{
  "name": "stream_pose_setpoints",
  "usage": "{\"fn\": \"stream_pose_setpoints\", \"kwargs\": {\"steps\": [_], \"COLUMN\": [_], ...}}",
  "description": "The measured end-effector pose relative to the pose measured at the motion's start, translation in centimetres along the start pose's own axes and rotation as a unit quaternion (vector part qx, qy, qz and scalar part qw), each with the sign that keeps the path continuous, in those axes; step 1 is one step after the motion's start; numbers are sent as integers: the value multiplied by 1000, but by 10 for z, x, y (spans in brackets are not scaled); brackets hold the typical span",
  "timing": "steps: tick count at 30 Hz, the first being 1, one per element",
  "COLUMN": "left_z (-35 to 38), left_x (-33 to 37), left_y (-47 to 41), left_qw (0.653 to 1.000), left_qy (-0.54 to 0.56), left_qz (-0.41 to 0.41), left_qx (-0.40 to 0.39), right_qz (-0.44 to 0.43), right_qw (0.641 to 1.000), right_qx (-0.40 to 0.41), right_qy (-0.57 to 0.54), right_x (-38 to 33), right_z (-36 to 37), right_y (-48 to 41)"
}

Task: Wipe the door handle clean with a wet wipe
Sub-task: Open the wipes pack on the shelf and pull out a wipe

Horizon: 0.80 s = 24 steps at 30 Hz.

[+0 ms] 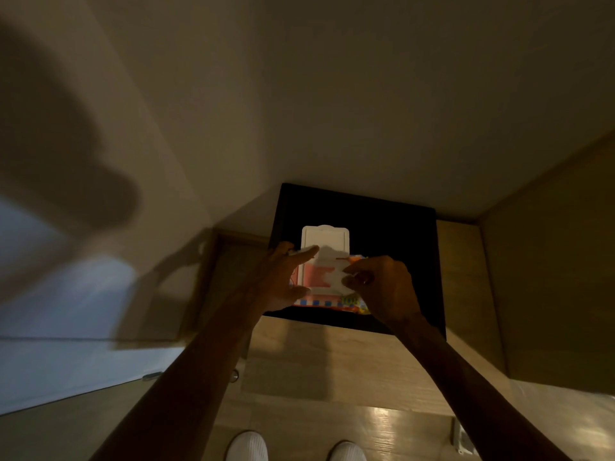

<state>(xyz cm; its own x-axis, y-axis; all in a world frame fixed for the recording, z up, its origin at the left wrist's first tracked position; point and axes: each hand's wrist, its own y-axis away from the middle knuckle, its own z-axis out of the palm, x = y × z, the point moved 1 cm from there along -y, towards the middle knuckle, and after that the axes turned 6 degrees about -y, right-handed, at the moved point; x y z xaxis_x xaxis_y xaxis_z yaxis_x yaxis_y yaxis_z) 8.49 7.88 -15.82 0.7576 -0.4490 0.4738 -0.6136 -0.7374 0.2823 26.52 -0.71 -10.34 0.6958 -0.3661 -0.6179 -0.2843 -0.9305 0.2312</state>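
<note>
A colourful pack of wet wipes [327, 302] lies on a black stool [409, 234] against the wall, its white flip lid [325, 237] standing open. My left hand [286, 277] grips the pack's left side, thumb at the front, forefinger across the top. My right hand [379, 284] pinches a white wet wipe [332, 274] that sticks out of the pack's opening. A metal door handle [234, 375] shows low at the left, partly hidden behind my left forearm.
A pale wall fills the upper view. A wooden door [226, 281] stands left of the stool, a wooden panel [549, 277] to the right. Below are wood flooring and my two white shoes [248, 447]. The left part of the view is motion-blurred.
</note>
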Motion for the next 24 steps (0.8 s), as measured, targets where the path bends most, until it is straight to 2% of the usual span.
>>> {"fn": "stream_pose_setpoints", "kwargs": {"steps": [9,18,24], "left_z": [0,1,0], "left_x": [-1,4,10], "left_y": [3,7,4], "left_qw": [999,999,999], "left_qy": [14,42,-25], "left_qz": [20,1,-11], "left_qx": [22,26,17], "right_qz": [-13,-74,-110], "right_qw": [1000,996,987], "right_qx": [7,26,65], "right_qy": [-22,-53,-93], "right_x": [-2,-27,-47], "right_z": [-33,-75,-96], "right_y": [2,9,16]}}
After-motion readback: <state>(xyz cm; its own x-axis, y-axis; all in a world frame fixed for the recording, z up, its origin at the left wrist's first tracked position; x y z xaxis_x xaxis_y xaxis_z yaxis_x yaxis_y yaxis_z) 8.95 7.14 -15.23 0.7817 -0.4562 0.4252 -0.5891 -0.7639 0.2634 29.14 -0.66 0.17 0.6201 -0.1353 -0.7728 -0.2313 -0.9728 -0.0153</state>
